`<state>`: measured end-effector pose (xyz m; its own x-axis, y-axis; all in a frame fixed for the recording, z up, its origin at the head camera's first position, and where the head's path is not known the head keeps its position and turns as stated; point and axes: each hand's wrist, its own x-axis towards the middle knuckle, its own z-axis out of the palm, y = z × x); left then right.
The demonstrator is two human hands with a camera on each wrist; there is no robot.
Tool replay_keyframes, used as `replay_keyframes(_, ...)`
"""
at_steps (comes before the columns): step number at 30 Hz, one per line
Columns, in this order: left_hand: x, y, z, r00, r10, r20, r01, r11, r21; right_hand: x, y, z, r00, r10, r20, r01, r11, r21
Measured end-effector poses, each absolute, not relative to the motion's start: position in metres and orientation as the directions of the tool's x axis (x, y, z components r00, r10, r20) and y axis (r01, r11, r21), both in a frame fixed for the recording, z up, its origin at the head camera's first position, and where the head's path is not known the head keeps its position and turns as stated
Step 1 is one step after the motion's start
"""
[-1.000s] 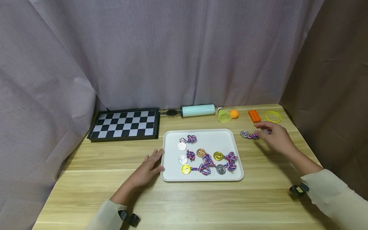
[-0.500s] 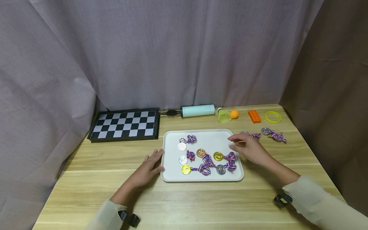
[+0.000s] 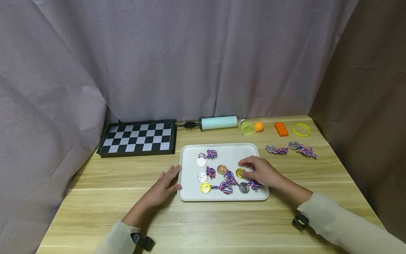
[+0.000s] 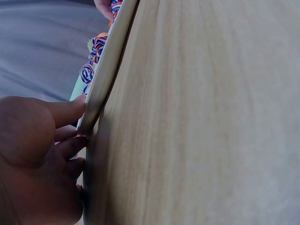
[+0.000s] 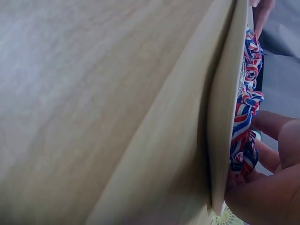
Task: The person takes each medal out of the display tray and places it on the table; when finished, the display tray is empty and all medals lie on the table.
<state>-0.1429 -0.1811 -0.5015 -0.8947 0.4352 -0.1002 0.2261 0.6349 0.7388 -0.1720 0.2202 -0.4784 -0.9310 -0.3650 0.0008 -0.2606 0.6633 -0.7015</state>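
Gold medal [image 3: 240,173] lies on the white tray [image 3: 234,153] at the thumb tip of the right hand [image 3: 261,171]; I record thumb and forefinger parted, with nothing gripped. Nearest this grip I find a dark silver medal [image 3: 244,187], toward the person, and a bronze medal [image 3: 222,169] farther left. Across from it, the left hand [image 3: 163,187] rests extended against the tray's left rim.

Medals [image 3: 205,187] crowd the tray [image 3: 234,151], leaving room at its far-right corner.
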Motion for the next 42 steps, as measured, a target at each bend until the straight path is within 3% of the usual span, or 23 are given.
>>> replay_keyframes(14, -0.143, -0.181, -0.502, -0.892, 0.440, -0.103, 0.227, 0.634, 0.739, -0.173, 0.217, -0.483, -0.920, -0.392, -0.007, -0.296, 0.708, -0.641)
replay_keyframes(24, -0.143, -0.181, -0.501, -0.892, 0.440, -0.106, 0.227, 0.636, 0.738, -0.176, 0.216, -0.482, -0.919, -0.389, -0.060, -0.242, 0.680, -0.692)
replay_keyframes(32, -0.143, -0.182, -0.501, -0.892, 0.438, -0.111, 0.221, 0.636, 0.739, -0.179, 0.226, -0.481, -0.910, -0.414, -0.012, -0.276, 0.628, -0.727)
replay_keyframes(42, -0.143, -0.182, -0.502, -0.892, 0.436, -0.117, 0.212, 0.632, 0.745, -0.183, 0.249, -0.465, -0.958, -0.283, -0.046, -0.131, 0.575, -0.808)
